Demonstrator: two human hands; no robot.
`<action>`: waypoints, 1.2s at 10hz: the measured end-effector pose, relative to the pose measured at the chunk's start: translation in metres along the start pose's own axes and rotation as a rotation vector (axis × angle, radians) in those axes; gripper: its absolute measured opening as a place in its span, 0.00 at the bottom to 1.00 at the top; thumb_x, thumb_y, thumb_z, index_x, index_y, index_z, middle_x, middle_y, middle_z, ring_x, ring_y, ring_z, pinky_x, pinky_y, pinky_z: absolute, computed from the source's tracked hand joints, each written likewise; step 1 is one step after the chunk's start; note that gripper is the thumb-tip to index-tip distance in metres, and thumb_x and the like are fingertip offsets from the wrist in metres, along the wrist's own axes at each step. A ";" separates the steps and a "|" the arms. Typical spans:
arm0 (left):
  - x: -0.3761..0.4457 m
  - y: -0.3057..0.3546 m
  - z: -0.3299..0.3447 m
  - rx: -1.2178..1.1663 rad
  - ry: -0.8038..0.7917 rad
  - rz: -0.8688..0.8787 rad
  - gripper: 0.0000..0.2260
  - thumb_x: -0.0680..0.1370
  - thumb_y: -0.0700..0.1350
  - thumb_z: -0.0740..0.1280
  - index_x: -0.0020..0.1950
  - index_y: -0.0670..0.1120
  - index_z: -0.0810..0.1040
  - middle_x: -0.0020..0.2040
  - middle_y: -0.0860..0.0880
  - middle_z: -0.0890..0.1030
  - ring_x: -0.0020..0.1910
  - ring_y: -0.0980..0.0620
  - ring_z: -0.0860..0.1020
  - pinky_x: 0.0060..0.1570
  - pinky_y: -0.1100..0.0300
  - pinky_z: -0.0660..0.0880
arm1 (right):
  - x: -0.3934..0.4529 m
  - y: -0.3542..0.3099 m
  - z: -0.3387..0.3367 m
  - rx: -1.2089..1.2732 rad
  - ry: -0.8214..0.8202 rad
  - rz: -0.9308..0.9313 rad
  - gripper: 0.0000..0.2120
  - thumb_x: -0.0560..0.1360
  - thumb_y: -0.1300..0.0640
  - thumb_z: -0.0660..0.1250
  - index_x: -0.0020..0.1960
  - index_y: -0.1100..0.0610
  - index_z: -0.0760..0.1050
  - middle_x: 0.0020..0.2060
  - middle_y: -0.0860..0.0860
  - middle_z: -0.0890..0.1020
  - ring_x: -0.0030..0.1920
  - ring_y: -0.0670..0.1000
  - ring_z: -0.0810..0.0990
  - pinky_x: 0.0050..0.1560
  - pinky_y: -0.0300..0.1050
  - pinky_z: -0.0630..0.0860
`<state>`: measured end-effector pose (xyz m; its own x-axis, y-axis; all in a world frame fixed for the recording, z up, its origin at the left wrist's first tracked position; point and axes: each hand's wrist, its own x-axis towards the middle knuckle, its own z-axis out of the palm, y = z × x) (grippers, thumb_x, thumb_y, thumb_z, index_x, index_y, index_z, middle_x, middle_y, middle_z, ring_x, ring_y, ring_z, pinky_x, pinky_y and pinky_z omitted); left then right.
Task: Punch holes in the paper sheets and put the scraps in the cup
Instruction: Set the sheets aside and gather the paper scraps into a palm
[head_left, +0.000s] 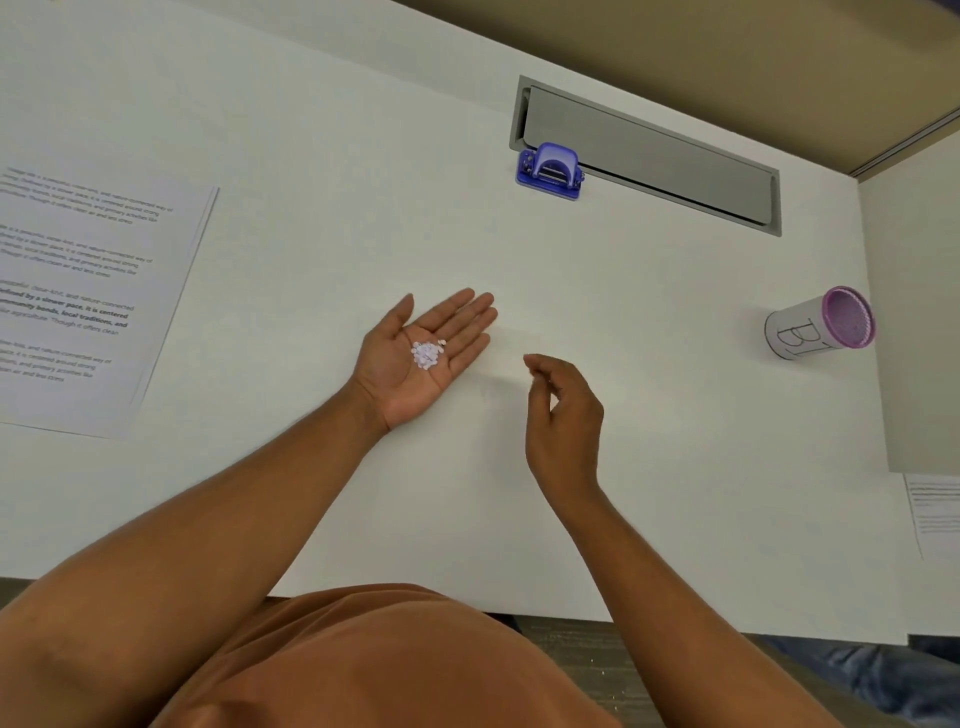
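My left hand (421, 358) lies palm up over the middle of the white table, fingers flat, with a small heap of white paper scraps (427, 354) resting in the palm. My right hand (563, 415) hovers just to its right, fingers loosely curled with thumb and forefinger close together; whether a scrap is pinched there cannot be made out. A white cup with a pink rim (818, 325) stands at the right. The blue hole punch (550, 170) sits at the back. A stack of printed paper sheets (83, 291) lies at the left.
A grey cable-tray flap (654, 156) is set into the table behind the punch. A white divider panel (914, 322) rises at the right edge, with another printed sheet (935, 509) below it. The table's front edge (571, 618) runs close to my body.
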<state>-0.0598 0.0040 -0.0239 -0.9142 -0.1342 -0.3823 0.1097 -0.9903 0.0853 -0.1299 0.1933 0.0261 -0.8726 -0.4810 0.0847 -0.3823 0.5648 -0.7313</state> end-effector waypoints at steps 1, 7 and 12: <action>-0.001 0.020 -0.001 0.016 0.016 0.056 0.27 0.89 0.55 0.53 0.76 0.35 0.73 0.78 0.36 0.73 0.78 0.37 0.73 0.78 0.43 0.67 | -0.013 0.028 0.006 -0.221 -0.240 0.046 0.22 0.86 0.57 0.60 0.80 0.59 0.66 0.80 0.53 0.68 0.80 0.50 0.65 0.81 0.49 0.63; -0.009 0.017 -0.006 0.017 0.001 0.035 0.28 0.89 0.55 0.53 0.75 0.35 0.75 0.79 0.36 0.73 0.78 0.38 0.73 0.78 0.44 0.67 | -0.018 0.043 -0.003 -0.438 -0.584 -0.378 0.23 0.84 0.65 0.57 0.79 0.58 0.68 0.78 0.55 0.70 0.78 0.55 0.66 0.77 0.49 0.63; -0.010 -0.002 -0.017 0.053 0.045 -0.034 0.28 0.89 0.55 0.53 0.77 0.36 0.73 0.79 0.37 0.73 0.78 0.38 0.72 0.80 0.44 0.65 | 0.005 0.020 0.017 -0.553 -0.513 -0.478 0.06 0.74 0.72 0.70 0.49 0.66 0.83 0.45 0.60 0.84 0.47 0.62 0.81 0.42 0.58 0.81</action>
<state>-0.0439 0.0065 -0.0360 -0.8984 -0.1034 -0.4268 0.0573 -0.9912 0.1196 -0.1373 0.1910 0.0003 -0.3896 -0.9140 -0.1131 -0.8782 0.4057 -0.2532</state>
